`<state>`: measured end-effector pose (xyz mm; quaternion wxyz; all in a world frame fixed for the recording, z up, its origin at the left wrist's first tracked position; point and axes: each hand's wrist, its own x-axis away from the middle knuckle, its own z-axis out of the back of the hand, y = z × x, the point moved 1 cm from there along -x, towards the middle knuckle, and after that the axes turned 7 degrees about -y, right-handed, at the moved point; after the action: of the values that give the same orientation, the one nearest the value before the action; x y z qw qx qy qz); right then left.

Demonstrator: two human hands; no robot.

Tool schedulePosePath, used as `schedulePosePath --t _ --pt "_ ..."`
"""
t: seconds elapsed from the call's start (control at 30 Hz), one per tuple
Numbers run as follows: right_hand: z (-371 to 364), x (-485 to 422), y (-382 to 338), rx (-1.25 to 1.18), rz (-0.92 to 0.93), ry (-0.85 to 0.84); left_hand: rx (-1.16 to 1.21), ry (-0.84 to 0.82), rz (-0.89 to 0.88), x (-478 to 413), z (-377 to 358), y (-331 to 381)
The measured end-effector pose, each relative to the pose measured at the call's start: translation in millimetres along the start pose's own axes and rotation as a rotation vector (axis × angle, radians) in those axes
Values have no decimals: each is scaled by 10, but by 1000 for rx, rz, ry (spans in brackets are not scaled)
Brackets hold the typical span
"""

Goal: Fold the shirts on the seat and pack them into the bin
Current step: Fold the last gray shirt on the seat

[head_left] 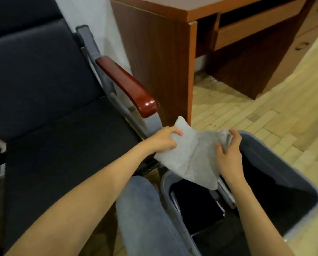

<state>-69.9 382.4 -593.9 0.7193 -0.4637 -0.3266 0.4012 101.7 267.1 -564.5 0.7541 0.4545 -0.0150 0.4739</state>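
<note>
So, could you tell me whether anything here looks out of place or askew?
Little stands out. The grey shirt hangs loosely bunched between the left hand and right hand over the bin, not as a flat fold. Dark specks dot the floor near the desk. The seat shows no shirts.

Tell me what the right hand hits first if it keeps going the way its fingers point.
Probably the bunched edge of the grey shirt it grips; beyond the right hand, the bin's far rim. Depth is unclear.
</note>
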Motion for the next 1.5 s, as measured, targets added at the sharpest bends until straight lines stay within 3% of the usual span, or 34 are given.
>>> schedulePosePath --t 0.17,0.33,0.47,0.67,0.8,0.93,1.03,1.13,1.33,1.5 --pt "136 149 864 -81 -237 43 -181 -139 -78 -670 -642 -3" --pt "-77 352 1575 -119 -427 31 -238 -147 -30 -1067 -1231 -353" --pt "-317 477 1974 -146 -529 41 -332 -251 6 -1252 -1485 -598" --pt "-491 605 2323 -142 -659 75 -371 -365 48 -1364 -1732 -671" --pt "-575 688 2442 -147 -709 75 -523 -409 40 -1366 -1928 -827" --pt "-615 688 2518 -86 -742 -10 -562 -390 57 -1398 -1972 -1026" --pt "-626 694 2539 108 -804 -127 -540 -455 95 -1362 -1997 -1038" --pt "-594 646 2518 313 -780 -176 -480 -455 113 -1330 -1984 -963" --pt "-400 394 2209 457 -638 -260 -395 -364 108 -1096 -1676 -636" --pt "-167 133 1643 579 -420 -263 -360 -176 56 -733 -1277 -253"
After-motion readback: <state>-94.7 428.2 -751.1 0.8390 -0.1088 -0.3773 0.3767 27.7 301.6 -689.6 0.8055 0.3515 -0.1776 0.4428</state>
